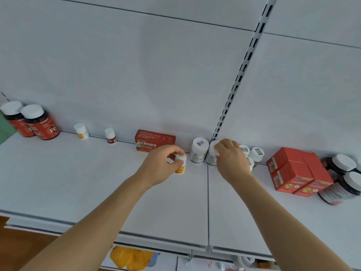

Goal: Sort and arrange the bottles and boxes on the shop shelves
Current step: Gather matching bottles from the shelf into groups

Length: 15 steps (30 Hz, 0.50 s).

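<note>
**Shelf stock, mid-sort: two small bottles in hand**

Item 1. Small white bottle with yellow label, centre of the frame. Your left hand pinches it at the cap, thumb and fingers curled round the top; its base looks to be at or just above the white shelf. Judged light and rigid, smooth plastic. Take hold at the cap or just under it; a squeeze on the slick label may slip.

Item 2. White tub with blue label, just right of centre, at the foot of the slotted upright. Your right hand is curled over its lid, gripping from above. A twin tub stands just beside it on the left. Wider lid, probably somewhat heavier; grip across the lid rim.

Item 3. Red flat box, against the back panel above your left hand. Light card, likely to dent; hold by the long sides.

Item 4. Two dark bottles with red labels, far left. A matching yellow-label bottle and a small red-label bottle stand apart to their right.

Item 5. Stacked red boxes, right of frame, with dark bottles with white caps beside them, one seemingly lying on its side and likely to roll. Small white-capped bottles sit behind your right hand, partly hidden.
</note>
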### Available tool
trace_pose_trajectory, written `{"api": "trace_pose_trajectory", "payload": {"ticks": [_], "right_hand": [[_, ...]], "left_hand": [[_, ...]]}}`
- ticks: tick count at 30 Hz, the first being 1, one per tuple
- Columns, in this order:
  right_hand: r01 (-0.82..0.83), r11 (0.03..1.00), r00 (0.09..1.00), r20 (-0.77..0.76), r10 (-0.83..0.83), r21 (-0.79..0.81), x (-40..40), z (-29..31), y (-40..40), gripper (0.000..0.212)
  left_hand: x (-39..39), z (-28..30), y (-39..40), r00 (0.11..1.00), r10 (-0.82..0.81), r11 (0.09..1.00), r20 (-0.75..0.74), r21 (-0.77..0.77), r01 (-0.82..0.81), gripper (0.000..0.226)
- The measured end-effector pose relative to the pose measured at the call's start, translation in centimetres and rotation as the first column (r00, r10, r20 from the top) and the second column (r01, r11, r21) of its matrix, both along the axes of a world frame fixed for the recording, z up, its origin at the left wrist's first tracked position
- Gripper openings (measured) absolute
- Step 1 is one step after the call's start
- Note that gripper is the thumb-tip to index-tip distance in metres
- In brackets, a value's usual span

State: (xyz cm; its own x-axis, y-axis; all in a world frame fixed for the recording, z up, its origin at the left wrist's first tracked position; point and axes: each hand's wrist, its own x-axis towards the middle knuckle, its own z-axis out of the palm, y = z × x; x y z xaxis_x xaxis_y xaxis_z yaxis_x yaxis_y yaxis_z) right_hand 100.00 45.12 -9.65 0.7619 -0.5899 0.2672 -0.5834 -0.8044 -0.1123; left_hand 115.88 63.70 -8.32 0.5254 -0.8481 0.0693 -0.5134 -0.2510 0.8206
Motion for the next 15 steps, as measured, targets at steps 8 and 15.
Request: {"api": "trace_pose_trajectory", "payload": {"ticks": [8, 15], "right_hand": [[-0.028, 1.0, 1.0, 0.014, 0.028, -0.005, 0.0, -0.1, -0.4, 0.029], [-0.211, 0.967, 0.929, 0.277, 0.244, -0.142, 1.0, 1.2, 2.8, 0.027]], "left_hand": [[0.0, -0.1, 0.2, 0.999, 0.049, 0.999, 0.009, -0.008, -0.049, 0.025], [1.1, 0.1, 2.7, 0.992, 0.126, 0.992, 0.009, -0.024, -0.125, 0.024]]}}
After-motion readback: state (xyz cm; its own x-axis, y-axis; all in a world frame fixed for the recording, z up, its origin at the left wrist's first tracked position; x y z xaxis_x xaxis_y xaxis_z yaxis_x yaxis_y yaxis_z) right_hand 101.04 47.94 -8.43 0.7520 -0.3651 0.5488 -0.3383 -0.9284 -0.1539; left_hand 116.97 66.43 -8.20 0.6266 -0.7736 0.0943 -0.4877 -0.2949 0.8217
